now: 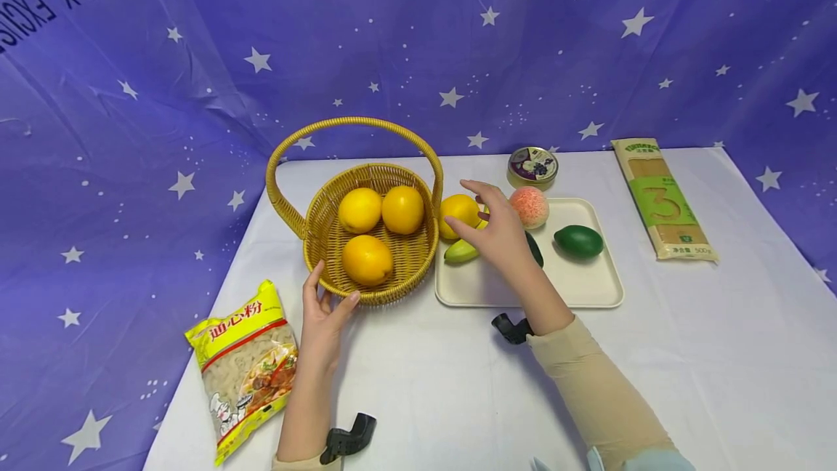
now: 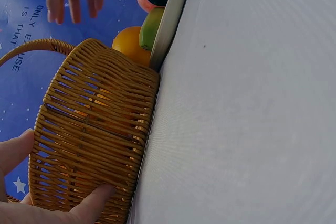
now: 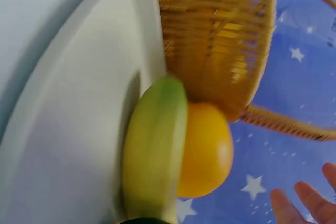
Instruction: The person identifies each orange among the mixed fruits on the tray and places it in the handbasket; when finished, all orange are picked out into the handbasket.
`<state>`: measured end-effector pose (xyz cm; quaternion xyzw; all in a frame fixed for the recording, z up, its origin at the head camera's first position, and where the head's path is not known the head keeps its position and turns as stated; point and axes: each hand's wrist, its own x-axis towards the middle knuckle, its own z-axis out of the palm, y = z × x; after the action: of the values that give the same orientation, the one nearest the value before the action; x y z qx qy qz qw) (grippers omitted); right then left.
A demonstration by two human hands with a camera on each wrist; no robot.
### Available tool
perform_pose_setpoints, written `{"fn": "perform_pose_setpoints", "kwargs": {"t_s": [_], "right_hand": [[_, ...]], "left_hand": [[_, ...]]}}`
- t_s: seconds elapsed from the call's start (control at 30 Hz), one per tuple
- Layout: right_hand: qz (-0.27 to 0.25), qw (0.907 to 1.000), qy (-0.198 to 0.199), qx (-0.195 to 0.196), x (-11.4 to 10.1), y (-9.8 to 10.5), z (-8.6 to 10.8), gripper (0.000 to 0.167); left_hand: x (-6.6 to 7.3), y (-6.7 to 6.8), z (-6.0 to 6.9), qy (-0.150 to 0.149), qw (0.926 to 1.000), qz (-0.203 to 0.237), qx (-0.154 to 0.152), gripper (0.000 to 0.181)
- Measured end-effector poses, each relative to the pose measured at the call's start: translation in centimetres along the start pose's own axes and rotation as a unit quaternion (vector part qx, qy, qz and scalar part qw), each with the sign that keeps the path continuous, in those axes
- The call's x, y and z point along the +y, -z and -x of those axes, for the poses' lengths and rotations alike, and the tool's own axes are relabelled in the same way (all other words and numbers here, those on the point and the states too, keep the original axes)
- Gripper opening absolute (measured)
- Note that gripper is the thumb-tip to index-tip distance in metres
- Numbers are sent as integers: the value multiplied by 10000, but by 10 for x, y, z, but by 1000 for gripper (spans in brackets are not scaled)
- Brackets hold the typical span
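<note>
A wicker basket (image 1: 314, 246) with a tall handle holds three oranges (image 1: 368, 260). My left hand (image 1: 322, 325) touches the outside of the basket at its front left, the fingers and thumb spread apart. In the left wrist view its thumb (image 2: 97, 200) presses the woven wall. My right hand (image 1: 497, 227) hovers over the left part of a cream tray (image 1: 523, 296), fingers spread, nothing held. Below its fingertips lie another orange (image 3: 207, 150) and a green-yellow banana (image 3: 155, 145), which is partly hidden by the hand in the head view.
A peach (image 1: 530, 207) and a dark green avocado-like fruit (image 1: 578, 241) lie on the tray; another dark green piece (image 1: 535, 249) is partly hidden. Behind stands a round tin (image 1: 532, 166). Packed noodles (image 1: 667, 202) lie right, a macaroni bag (image 1: 248, 369) left.
</note>
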<state>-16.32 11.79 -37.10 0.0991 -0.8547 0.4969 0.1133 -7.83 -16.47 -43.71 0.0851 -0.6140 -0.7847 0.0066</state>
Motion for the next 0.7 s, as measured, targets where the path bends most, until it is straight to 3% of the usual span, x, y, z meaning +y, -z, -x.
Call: {"fn": "perform_pose_setpoints", "kwargs": {"t_s": [0.23, 0.7], "right_hand": [[716, 9957, -570, -150, 25, 3, -14, 74], [1508, 9815, -896, -762, 36, -7, -37, 80]], "left_hand": [[0, -1, 0, 43, 10000, 18, -19, 86], [0, -1, 0, -94, 9999, 73, -56, 85]]}}
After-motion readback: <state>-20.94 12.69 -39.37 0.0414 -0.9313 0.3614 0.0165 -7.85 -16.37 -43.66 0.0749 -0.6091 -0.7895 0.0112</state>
